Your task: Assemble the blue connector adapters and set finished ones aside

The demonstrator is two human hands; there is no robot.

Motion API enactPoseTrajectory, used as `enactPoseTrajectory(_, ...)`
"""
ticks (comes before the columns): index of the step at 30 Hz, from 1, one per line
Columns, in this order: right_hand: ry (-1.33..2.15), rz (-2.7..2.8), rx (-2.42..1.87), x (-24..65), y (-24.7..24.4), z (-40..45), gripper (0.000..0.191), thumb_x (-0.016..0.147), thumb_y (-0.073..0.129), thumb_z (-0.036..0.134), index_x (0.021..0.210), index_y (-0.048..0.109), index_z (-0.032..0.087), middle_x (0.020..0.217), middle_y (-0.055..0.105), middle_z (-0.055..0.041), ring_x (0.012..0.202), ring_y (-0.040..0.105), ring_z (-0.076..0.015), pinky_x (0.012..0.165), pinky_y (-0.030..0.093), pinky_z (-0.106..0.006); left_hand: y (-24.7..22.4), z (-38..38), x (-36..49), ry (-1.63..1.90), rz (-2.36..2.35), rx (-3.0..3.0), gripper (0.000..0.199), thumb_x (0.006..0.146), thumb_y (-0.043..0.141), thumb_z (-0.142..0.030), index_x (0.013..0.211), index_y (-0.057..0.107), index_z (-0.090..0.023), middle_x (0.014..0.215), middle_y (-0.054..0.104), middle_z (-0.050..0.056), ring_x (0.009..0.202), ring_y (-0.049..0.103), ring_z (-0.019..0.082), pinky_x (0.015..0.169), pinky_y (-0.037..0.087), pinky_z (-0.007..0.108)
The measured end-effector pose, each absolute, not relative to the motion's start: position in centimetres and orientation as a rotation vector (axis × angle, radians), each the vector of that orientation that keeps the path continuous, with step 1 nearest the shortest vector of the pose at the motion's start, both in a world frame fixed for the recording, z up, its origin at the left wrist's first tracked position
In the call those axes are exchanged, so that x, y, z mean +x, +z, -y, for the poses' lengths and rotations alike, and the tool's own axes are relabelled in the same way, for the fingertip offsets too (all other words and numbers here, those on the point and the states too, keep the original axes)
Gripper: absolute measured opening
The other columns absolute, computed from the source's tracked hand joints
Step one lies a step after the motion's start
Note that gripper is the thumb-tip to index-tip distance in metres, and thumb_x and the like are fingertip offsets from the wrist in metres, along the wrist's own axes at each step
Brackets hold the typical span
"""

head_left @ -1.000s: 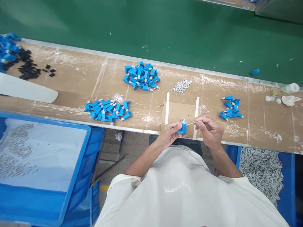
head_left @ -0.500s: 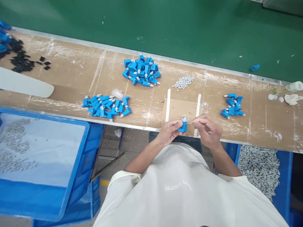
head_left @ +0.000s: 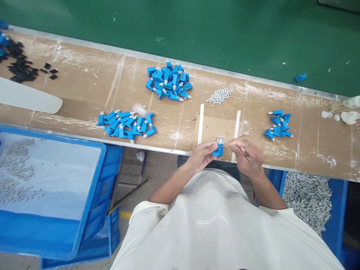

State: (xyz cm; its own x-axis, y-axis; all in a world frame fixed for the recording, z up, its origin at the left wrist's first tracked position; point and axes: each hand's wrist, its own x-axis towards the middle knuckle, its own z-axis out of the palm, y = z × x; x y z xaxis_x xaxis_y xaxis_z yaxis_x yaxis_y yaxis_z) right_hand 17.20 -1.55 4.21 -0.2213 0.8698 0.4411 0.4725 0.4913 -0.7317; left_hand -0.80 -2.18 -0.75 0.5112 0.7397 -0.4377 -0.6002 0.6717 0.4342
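My left hand (head_left: 201, 156) pinches a small blue block (head_left: 217, 150) at the near edge of the bench. Between the thumb and fingers of my right hand (head_left: 249, 154) is a thin stick (head_left: 226, 146), its tip at the right side of the block. Just beyond the block is a small round clear dish (head_left: 221, 140). Under it lies a cardboard sheet (head_left: 216, 125) between two white strips. Small grey pieces (head_left: 219, 96) form a pile farther back.
Blue parts lie in piles at the back (head_left: 168, 81), left (head_left: 126, 125) and right (head_left: 279, 125). Black pieces (head_left: 21, 67) sit far left. Blue bins stand below the bench, left (head_left: 92, 187) and right (head_left: 337, 217). A stick container (head_left: 345, 104) lies far right.
The camera view has shifted slightly. Both hands keep nearly the same pose, with the stick still at the blue block.
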Motion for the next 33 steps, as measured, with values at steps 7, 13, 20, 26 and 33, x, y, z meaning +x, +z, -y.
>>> enactPoseTrajectory(7,0.814,1.409,-1.353,17.8,2.5,0.7,0.028,0.094,0.067,0.049,0.092,0.078,0.024,0.084,0.072,-0.0048,0.067,0.066,-0.0178,0.053,0.055,-0.031,-0.9,1.7,-1.6,0.8,-0.676,0.145,0.028,0.078,0.085,-0.029,0.092,0.075,-0.007,0.071,0.068,0.003,0.058,0.065,0.009,0.053,0.05,0.017)
enactPoseTrajectory(13,0.86,1.68,-1.424,18.5,-1.2,-0.3,0.037,0.095,0.062,0.054,0.096,0.081,0.022,0.089,0.073,-0.0064,0.081,0.066,-0.0196,0.068,0.055,-0.033,-2.0,1.0,-2.3,0.891,-0.731,-0.003,0.009,0.083,0.075,-0.016,0.086,0.074,-0.008,0.075,0.072,0.004,0.054,0.064,0.007,0.046,0.049,0.012)
enactPoseTrajectory(20,0.704,1.68,-1.521,20.9,-2.2,-5.7,0.037,0.097,0.06,0.049,0.115,0.076,0.021,0.1,0.072,-0.0075,0.08,0.066,-0.0193,0.068,0.055,-0.033,-3.2,1.1,-2.5,0.919,-0.715,-0.069,0.006,0.084,0.073,-0.014,0.083,0.071,-0.008,0.072,0.07,0.005,0.053,0.064,0.009,0.048,0.053,0.015)
enactPoseTrajectory(26,0.484,2.194,-1.332,18.5,-2.8,-13.2,0.021,0.096,0.06,0.032,0.102,0.077,0.022,0.09,0.073,-0.0084,0.081,0.066,-0.0235,0.081,0.055,-0.04,-3.5,1.2,-2.1,0.962,-0.661,-0.089,0.011,0.079,0.079,-0.014,0.083,0.07,-0.01,0.073,0.07,0.005,0.056,0.065,0.01,0.047,0.052,0.016)
enactPoseTrajectory(33,0.408,2.43,-1.394,16.0,-3.7,-15.9,0.022,0.097,0.054,0.023,0.096,0.076,0.02,0.093,0.072,-0.0116,0.087,0.065,-0.027,0.085,0.053,-0.041,-3.8,1.4,-1.8,0.981,-0.628,-0.04,0.019,0.077,0.084,-0.02,0.084,0.069,-0.01,0.072,0.069,0.005,0.058,0.066,0.012,0.049,0.053,0.019)
